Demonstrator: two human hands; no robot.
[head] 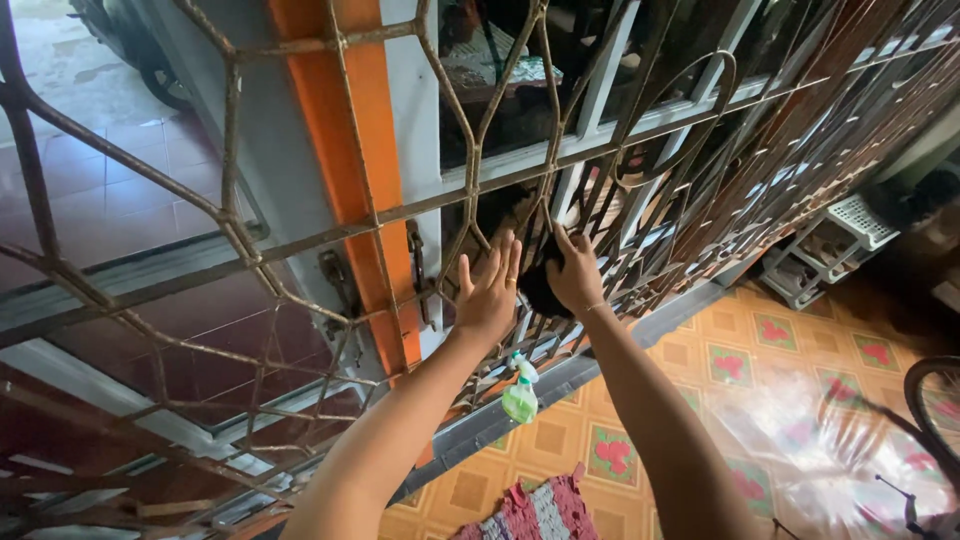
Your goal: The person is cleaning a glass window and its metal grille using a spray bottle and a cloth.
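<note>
my left hand (487,290) spread flat on the window grille (300,240), right hand (573,272) bunching a dark cloth (540,288), glass mostly unwiped I'd guess

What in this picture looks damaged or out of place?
The metal grille looks rusty and worn along its bars. A green spray bottle hangs on it below the left hand. Nothing looks spilled.

Two bare forearms, no sleeves below the elbow. Thin pale bracelet around the wrist of the right hand (575,275). Left hand (488,290) without rings or bands.
</note>
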